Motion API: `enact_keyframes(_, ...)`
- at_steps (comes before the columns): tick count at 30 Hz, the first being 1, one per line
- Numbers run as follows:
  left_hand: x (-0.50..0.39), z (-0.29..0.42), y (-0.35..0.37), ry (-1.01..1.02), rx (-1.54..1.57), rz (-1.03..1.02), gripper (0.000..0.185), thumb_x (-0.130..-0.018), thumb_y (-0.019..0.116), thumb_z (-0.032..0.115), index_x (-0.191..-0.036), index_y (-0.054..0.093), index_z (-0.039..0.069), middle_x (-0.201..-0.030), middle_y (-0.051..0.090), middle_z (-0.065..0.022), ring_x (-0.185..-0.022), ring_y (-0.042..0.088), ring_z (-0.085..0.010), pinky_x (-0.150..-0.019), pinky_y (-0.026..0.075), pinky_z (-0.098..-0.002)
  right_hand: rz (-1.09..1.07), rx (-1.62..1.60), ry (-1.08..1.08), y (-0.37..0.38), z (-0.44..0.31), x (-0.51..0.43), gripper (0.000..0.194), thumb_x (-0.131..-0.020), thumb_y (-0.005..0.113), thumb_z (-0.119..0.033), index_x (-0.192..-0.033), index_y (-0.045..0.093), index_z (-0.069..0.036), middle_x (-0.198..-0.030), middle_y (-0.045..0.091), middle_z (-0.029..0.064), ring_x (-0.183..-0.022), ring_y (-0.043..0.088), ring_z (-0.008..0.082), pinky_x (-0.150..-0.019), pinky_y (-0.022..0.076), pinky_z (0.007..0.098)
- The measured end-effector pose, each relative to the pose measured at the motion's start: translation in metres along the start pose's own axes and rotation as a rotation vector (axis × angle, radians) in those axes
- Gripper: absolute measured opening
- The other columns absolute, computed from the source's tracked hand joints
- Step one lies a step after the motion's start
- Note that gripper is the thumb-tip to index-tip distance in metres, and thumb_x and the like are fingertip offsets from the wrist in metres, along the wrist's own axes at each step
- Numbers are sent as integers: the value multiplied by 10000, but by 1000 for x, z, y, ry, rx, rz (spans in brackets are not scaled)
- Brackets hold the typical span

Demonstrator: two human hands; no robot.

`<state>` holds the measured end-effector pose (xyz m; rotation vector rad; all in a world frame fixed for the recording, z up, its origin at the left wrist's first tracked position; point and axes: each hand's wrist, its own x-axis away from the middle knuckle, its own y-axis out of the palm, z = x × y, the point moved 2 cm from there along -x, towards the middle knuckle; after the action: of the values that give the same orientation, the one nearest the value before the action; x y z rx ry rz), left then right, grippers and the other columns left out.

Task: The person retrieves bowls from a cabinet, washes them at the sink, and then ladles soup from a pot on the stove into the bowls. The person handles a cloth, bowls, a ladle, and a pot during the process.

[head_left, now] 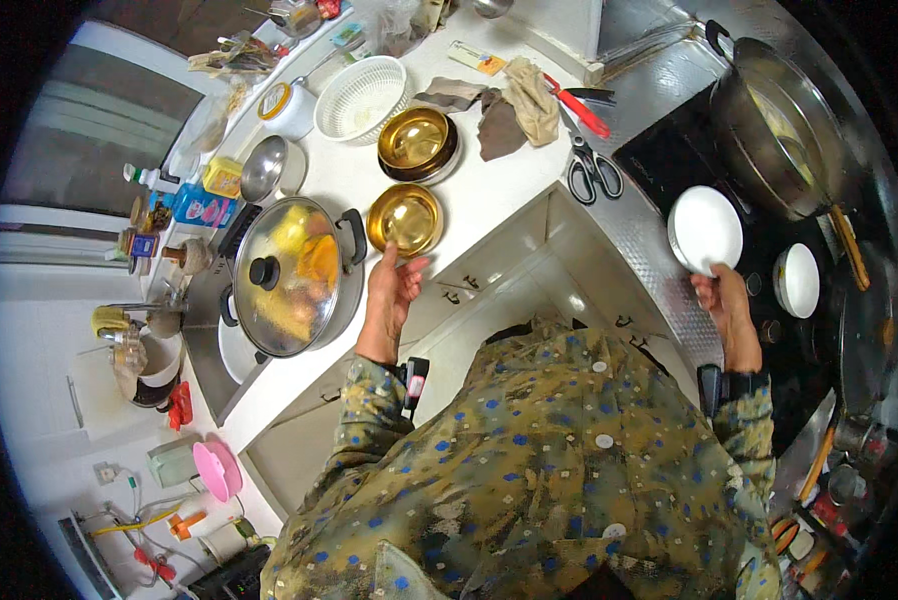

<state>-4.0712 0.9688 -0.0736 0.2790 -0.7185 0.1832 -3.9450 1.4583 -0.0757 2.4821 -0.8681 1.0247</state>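
Note:
My left hand (395, 296) is at the near rim of a gold-coloured metal bowl (405, 217) on the white counter. One fingertip overlaps the rim; whether it touches is unclear, and the other fingers are spread. Behind that bowl sits another gold-coloured bowl (414, 140), nested in a darker one. On the right, my right hand (726, 304) grips a white bowl (705, 229) by its near edge, over the border of the black cooktop. A second white bowl (797, 280) stands on the cooktop to its right.
A lidded pan (288, 277) with yellow food stands left of my left hand. Kitchen scissors (594, 172) and a red-handled tool (580, 109) lie at the counter corner. A large wok (775, 135) with a wooden-handled utensil (848, 247) occupies the far cooktop. A white basket (363, 97) sits farther back.

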Motion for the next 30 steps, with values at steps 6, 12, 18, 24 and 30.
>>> enact_keyframes(6,-27,2,3,-66,-181,-46,276,-878,399,285,-860,529,42,-591,569,-44,-422,446,-80,-343,307,-172,58,46,94,-33,30,57,297,-832,414,-236,-879,505,42,-648,588,130,-397,452,96,-314,304,211)
enact_keyframes(12,1,6,23,4,-418,85,241,-845,442,248,-965,507,49,-606,554,-35,-408,425,-86,-331,301,-190,80,-79,28,-62,68,113,324,-828,424,-192,-965,462,99,-644,572,143,-404,473,112,-302,325,211)
enact_keyframes(18,22,-23,164,-38,-718,-425,260,-857,436,236,-1038,491,58,-648,591,-55,-428,464,-72,-353,354,-175,151,-195,24,-77,81,130,334,-827,411,-178,-1015,416,98,-642,553,126,-421,476,109,-300,318,211)
enact_keyframes(24,52,-93,314,-139,-806,-822,154,-817,440,194,-841,504,56,-606,538,-37,-435,426,-60,-333,267,-189,267,-332,37,-97,106,150,337,-839,429,-201,-1000,435,96,-625,557,133,-406,468,109,-298,312,210)
enact_keyframes(30,51,-130,378,-127,-850,-953,197,-832,430,215,-866,517,42,-620,560,-52,-435,436,-70,-328,268,-198,392,-398,-45,-106,119,169,302,-825,441,-166,-994,427,84,-597,560,110,-386,463,105,-292,311,213)
